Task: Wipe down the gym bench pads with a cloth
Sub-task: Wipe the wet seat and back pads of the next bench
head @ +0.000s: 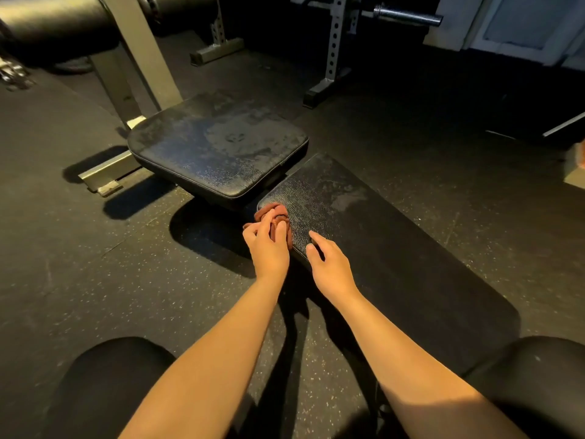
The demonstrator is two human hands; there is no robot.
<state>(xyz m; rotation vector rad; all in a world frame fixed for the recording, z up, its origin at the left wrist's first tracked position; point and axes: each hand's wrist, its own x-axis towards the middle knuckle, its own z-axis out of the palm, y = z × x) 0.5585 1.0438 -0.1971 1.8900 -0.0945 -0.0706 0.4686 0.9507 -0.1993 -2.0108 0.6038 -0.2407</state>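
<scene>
Cloth (278,217): rust-red and bunched, lying on the far-left corner of the long pad (395,255), right at its edge. Left hand (267,247): reaches over the cloth from 6 o'clock, fingers curled and gripping the bundle. Right hand (330,266): at 3 o'clock of the left hand, close beside it but apart. Its fingers are loosely bent and slightly spread, holding nothing, with the index tip touching the pad near its left edge. Long pad: black and textured, running from frame centre toward 4 o'clock, with pale dusty smears at 2 o'clock of the cloth. Seat pad (218,150): black and squarish, at 11 o'clock of the cloth, parted from the long pad by a narrow gap. Grey blotches cover much of its top. Bench frame (139,61): beige steel, rising toward 11 o'clock behind the seat pad. Rack (334,49): perforated upright at 12 o'clock, with a bar end (408,15) at 1 o'clock. Floor (95,264): dark speckled rubber. Left thigh (104,384) at 7 o'clock and right thigh (531,375) at 5 o'clock, both in black.
</scene>
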